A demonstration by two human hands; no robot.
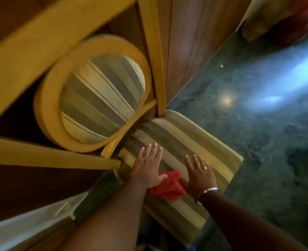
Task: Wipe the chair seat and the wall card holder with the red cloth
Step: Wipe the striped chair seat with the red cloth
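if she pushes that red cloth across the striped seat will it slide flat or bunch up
The red cloth already lies crumpled in folds between the left hand and right hand, so it is probably limp and will bunch unless pressed flat. The chair seat looks like woven upholstery, likely giving some drag. It seems light and unlikely to resist a push.

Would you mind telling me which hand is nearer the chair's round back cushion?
Left. The left hand lies just below the round back cushion; the right hand lies farther out.
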